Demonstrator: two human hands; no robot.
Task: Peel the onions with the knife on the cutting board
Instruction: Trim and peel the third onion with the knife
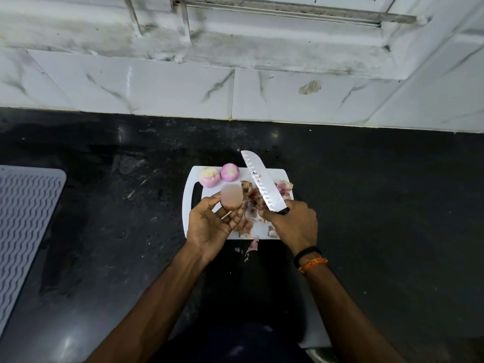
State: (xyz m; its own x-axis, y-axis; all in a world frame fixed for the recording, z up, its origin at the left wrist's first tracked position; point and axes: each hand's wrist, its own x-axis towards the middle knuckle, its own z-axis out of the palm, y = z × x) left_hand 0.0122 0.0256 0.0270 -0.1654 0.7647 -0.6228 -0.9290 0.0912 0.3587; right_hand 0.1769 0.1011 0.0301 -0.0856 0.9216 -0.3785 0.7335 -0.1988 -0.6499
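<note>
At frame center, my left hand (pixel 209 221) pinches a blurred onion (pixel 231 198) above the cutting board (pixel 189 200); my right hand (pixel 294 222) grips the knife (pixel 262 182), blade angled toward upper left. Two peeled onions (pixel 219 175) sit on the board's far edge.

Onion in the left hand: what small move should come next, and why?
Probably bring the knife to the onion and lift off its last skin: the left hand holds it above the cutting board, brown skin shows at its lower end, and the right hand holds the blade raised.
</note>
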